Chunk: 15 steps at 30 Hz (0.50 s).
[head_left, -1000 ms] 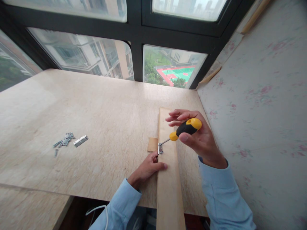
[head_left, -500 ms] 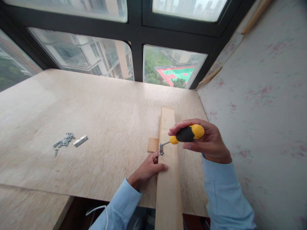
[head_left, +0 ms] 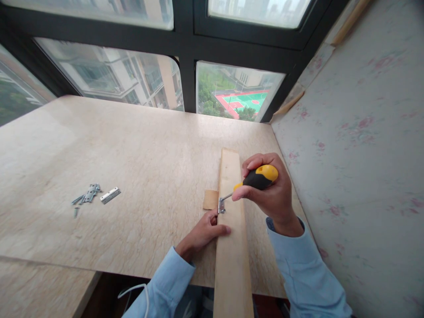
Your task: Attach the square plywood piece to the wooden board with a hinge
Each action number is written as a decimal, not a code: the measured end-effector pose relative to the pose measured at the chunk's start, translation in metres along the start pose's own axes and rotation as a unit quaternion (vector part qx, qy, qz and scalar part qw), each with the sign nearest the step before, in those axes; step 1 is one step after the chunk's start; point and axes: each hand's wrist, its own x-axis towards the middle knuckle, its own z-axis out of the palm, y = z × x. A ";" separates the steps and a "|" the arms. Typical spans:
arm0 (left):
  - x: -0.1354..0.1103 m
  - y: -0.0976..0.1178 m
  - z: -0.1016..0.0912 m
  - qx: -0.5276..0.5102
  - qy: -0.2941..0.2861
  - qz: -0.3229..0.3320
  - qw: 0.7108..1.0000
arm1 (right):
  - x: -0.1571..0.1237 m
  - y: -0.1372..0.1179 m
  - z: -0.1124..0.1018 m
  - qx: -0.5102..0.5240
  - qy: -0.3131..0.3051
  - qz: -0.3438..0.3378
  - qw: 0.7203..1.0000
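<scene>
A yellow and black screwdriver (head_left: 260, 177) is gripped in my right hand (head_left: 276, 190), its shaft slanting down to the left. The tip meets a small metal hinge (head_left: 221, 206) on the left edge of a pale wooden board (head_left: 231, 251). My left hand (head_left: 208, 230) grips the board's left edge just below the hinge, thumb on top and fingers at the side, partly hidden. Whether a screw sits under the tip is too small to tell. A small brown square piece (head_left: 210, 199) lies against the board beside the hinge.
On the marble-patterned surface (head_left: 139, 159) to the left lie a loose hinge (head_left: 110, 195) and a pile of hinges and screws (head_left: 88, 193). A papered wall (head_left: 364, 176) rises at the right, and a dark window frame (head_left: 188, 79) stands behind. The board overhangs the front edge.
My right hand has turned around the screwdriver handle, with thumb and wrist shifted left. The screwdriver tip stays at the hinge, and my left hand keeps its hold on the board.
</scene>
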 end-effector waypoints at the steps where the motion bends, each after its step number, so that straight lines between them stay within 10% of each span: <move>1: 0.000 0.000 0.000 0.000 0.001 0.000 1.000 | 0.000 0.000 0.000 0.006 0.000 0.006 1.000; 9: 0.000 -0.001 -0.001 -0.007 0.010 -0.007 1.000 | 0.002 -0.005 -0.032 0.226 -0.277 0.136 0.924; 15: -0.001 -0.002 -0.002 0.006 0.008 -0.013 1.000 | 0.001 -0.004 -0.046 0.268 -0.309 0.137 0.902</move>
